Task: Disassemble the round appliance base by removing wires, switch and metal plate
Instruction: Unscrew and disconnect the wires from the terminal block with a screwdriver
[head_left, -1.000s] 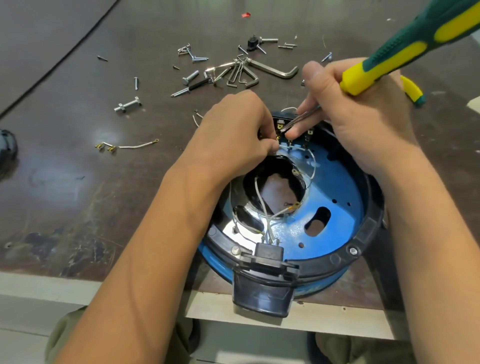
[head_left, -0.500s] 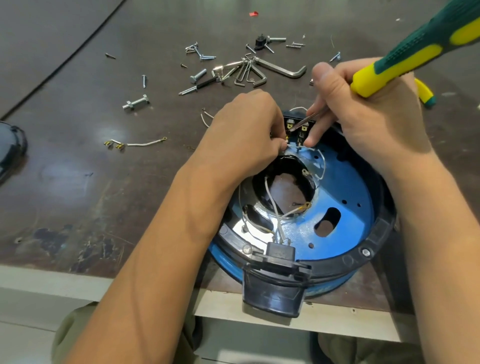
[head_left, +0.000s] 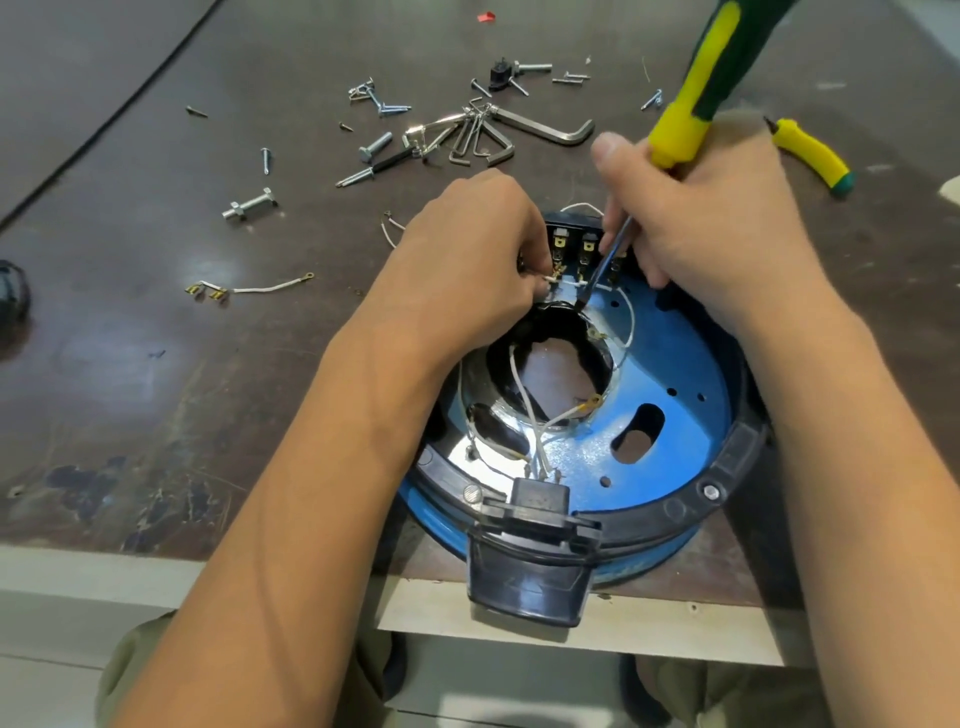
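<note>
The round blue appliance base (head_left: 675, 431) with a black rim lies at the table's near edge, a black socket block (head_left: 530, 571) hanging over the front. A black switch (head_left: 574, 241) with brass terminals stands at its far side. White wires (head_left: 524, 400) cross the central hole over a shiny metal plate (head_left: 462, 457). My left hand (head_left: 467, 260) pinches a white wire end with its terminal beside the switch. My right hand (head_left: 706, 218) grips a yellow-green screwdriver (head_left: 691, 104), its tip down by the switch terminals.
Loose screws and bolts (head_left: 249, 205), a hex key set (head_left: 478, 135) and a removed wire piece (head_left: 249, 288) lie on the dark table behind the base. Another yellow-handled tool (head_left: 810, 156) lies at the right. A black object (head_left: 10, 301) sits at the left edge.
The screwdriver handle has swung up to a steeper angle and its tip now points down at the switch terminals. My left hand keeps pinching the wire end.
</note>
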